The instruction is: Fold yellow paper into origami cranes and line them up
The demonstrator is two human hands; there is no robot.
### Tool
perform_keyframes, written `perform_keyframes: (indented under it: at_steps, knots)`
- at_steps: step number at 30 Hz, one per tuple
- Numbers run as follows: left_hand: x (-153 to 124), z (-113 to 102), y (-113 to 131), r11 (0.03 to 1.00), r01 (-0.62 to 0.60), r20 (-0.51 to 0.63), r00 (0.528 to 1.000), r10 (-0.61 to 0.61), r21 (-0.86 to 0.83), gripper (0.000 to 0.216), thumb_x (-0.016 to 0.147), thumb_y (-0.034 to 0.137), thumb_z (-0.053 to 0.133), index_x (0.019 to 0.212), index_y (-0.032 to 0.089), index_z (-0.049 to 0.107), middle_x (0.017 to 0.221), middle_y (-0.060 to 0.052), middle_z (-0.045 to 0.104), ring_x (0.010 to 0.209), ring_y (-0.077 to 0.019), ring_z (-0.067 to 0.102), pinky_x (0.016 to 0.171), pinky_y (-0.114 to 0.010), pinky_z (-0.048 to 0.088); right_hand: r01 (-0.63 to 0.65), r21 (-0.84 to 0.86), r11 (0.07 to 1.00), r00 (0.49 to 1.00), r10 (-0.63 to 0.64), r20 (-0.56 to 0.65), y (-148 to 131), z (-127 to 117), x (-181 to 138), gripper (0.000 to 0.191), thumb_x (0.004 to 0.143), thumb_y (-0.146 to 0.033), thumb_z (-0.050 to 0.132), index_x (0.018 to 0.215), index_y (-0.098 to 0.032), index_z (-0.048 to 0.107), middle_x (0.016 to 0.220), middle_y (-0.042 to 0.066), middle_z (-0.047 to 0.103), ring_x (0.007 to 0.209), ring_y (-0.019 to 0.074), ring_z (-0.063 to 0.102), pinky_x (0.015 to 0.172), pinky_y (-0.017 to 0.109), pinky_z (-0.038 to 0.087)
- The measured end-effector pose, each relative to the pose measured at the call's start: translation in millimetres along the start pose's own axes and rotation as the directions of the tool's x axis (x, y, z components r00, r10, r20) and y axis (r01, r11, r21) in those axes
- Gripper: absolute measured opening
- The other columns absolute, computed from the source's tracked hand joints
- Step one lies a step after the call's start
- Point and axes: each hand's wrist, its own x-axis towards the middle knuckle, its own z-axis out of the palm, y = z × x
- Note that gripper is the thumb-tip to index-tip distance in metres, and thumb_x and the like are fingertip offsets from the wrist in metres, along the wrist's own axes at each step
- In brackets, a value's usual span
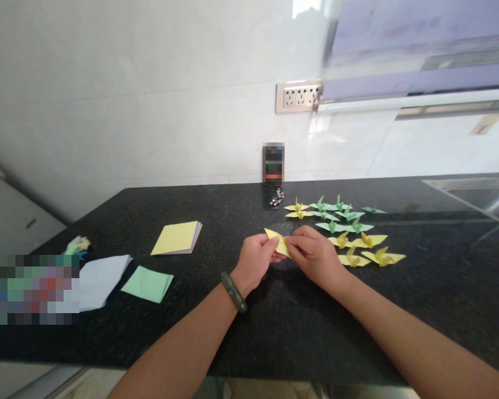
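Centrally, above the black speckled stone desk (274, 338), you hold a small, pointed, folded piece of yellow paper (280, 244) between both hands, well in from the near edge. Your left hand (254, 259) pinches it narrowly, thumb on the upper face and fingers beneath; your right hand (316, 256) has its fingertips bunched close together on the right side of the piece, their exact grip partly hidden.

Note the likely faults: uneven pressure from your two thumbs could set a crease off its line, and a hard pull by the right fingertips could tear the thin paper. Should your right hand swing outward, it might knock the winged yellow paper cranes (368, 240) just beside it on the right, or, farther off, the pale green paper cranes (332, 227).

Observe the orientation: the piece's long axis runs obliquely from far left to near right, its bare sharp tip pointing far left, beyond your left thumb; the opposite end slopes toward you, beside your right fingers.
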Motion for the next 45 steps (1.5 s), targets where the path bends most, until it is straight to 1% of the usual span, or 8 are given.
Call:
perform_keyframes:
  at_steps: [7,10,19,23,27,34,39,45]
  knots:
    - [0,-1,-7,0.991,-0.095,0.008,0.995,0.095,0.099,0.020,0.073,0.029,0.058,0.064,0.012,0.061,0.057,-0.003,0.063,0.052,-0.0118,0.060,0.057,-0.024,0.050,-0.055,-0.026,0.998,0.998,0.055,-0.001,-2,0,1,0.019,0.082,-0.017,0.047,0.071,-0.016,0.062,0.070,0.005,0.055,0.065,0.0134,0.053,0.057,0.024,0.043]
    - [1,-2,-8,0.987,-0.134,0.041,0.991,0.131,0.094,0.019,0.072,0.030,0.059,0.070,0.012,0.063,0.063,-0.003,0.065,0.056,-0.0118,0.060,0.058,-0.023,0.049,-0.085,0.012,0.996,0.996,0.085,-0.008,-2,0,2,0.016,0.081,-0.016,0.048,0.071,-0.016,0.060,0.069,0.005,0.056,0.066,0.0144,0.054,0.059,0.025,0.044]
    - [4,-5,-11,0.983,-0.124,0.052,0.992,0.118,0.136,0.017,0.071,0.028,0.060,0.076,0.012,0.065,0.065,-0.003,0.064,0.059,-0.0123,0.059,0.057,-0.022,0.047,-0.164,0.025,0.986,0.987,0.164,0.000,-1,0,2,0.010,0.078,-0.017,0.051,0.072,-0.017,0.060,0.063,0.002,0.058,0.058,0.0130,0.054,0.053,0.023,0.041]
    - [4,-7,-16,0.961,-0.198,0.077,0.979,0.187,0.193,0.018,0.072,0.030,0.058,0.076,0.013,0.064,0.064,-0.002,0.063,0.059,-0.0129,0.057,0.056,-0.022,0.045,-0.131,-0.032,0.991,0.991,0.131,0.008,-3,-2,3,0.011,0.076,-0.016,0.052,0.066,-0.017,0.057,0.060,0.001,0.055,0.056,0.0126,0.051,0.051,0.023,0.039]
    - [3,-7,-16,0.958,-0.178,0.012,0.984,0.180,0.226,0.015,0.066,0.029,0.062,0.066,0.014,0.064,0.059,-0.001,0.062,0.060,-0.0145,0.057,0.054,-0.022,0.044,-0.090,-0.090,0.992,0.996,0.092,0.017,-4,0,3,0.012,0.076,-0.015,0.052,0.065,-0.017,0.057,0.059,0.001,0.053,0.056,0.0129,0.052,0.052,0.023,0.038]
    - [5,-6,-14,0.964,-0.186,0.006,0.982,0.188,0.191,0.016,0.069,0.029,0.060,0.072,0.014,0.064,0.065,-0.002,0.064,0.060,-0.0132,0.058,0.056,-0.022,0.046,0.003,-0.053,0.999,1.000,-0.002,0.010,-3,2,0,0.014,0.080,-0.014,0.050,0.075,-0.015,0.064,0.067,0.004,0.058,0.062,0.0131,0.055,0.056,0.022,0.042]
    - [6,-5,-10,0.981,-0.152,-0.001,0.988,0.154,0.123,0.016,0.071,0.026,0.059,0.078,0.012,0.064,0.068,-0.003,0.065,0.060,-0.0122,0.060,0.060,-0.024,0.048,0.020,-0.007,1.000,1.000,-0.019,0.012,-4,3,-2,0.017,0.082,-0.016,0.049,0.085,-0.014,0.066,0.069,0.005,0.058,0.063,0.0128,0.056,0.056,0.022,0.043]
    - [4,-4,-8,0.991,-0.121,-0.007,0.993,0.122,0.060,0.016,0.072,0.025,0.058,0.077,0.011,0.064,0.071,-0.005,0.066,0.061,-0.0123,0.060,0.064,-0.026,0.049,0.021,-0.043,0.999,0.995,-0.017,0.096,-4,1,-4,0.022,0.085,-0.020,0.045,0.089,-0.015,0.066,0.071,0.005,0.059,0.064,0.0129,0.056,0.057,0.022,0.043]
